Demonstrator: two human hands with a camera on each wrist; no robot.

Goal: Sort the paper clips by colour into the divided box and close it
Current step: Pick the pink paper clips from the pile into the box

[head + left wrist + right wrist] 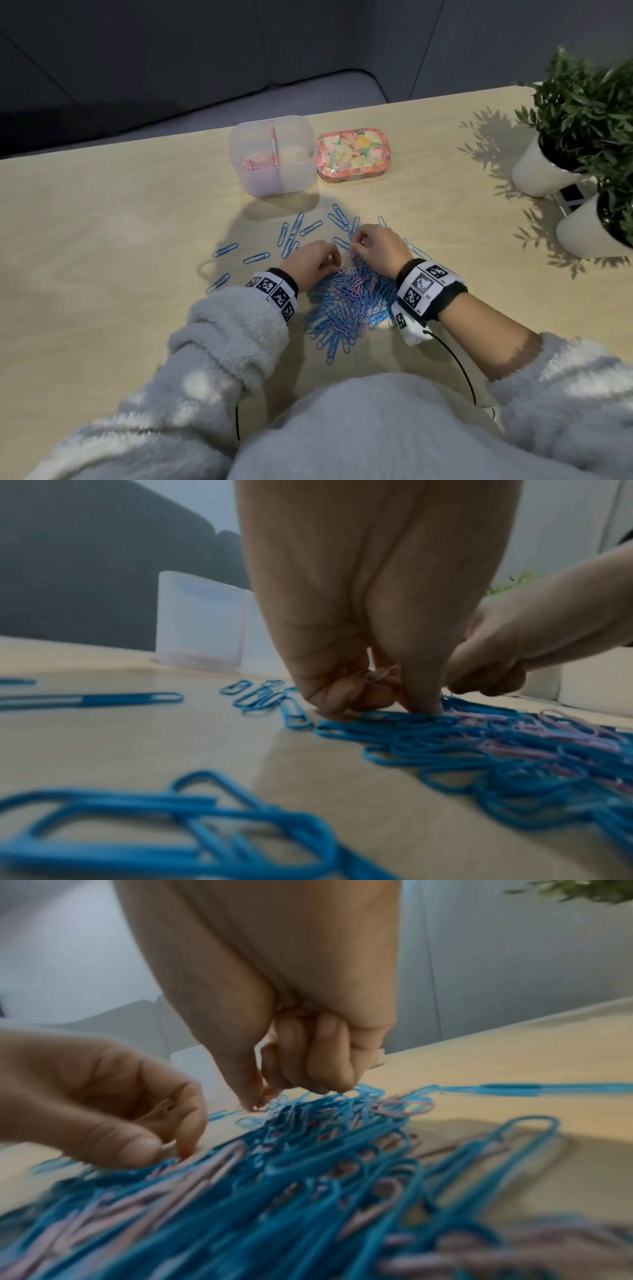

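A mixed pile of blue and pink paper clips [352, 301] lies on the table in front of me. My left hand [334, 262] works at the pile's far left edge; its curled fingers hold a few pink clips [378, 675] while one fingertip touches the pile. My right hand [358, 241] is just to its right, fingers curled round a pale pink clip [262, 1049], thumb and forefinger down in the pile [308, 1150]. The clear divided box [301, 178] stands open farther back, with pink clips [258, 164] in its left compartment. Its floral lid [354, 152] lies to its right.
Loose blue clips [291, 233] lie scattered between the pile and the box, and to the left. Two white pots with green plants [544, 168] stand at the right edge of the table. A dark sofa runs behind the table's far edge.
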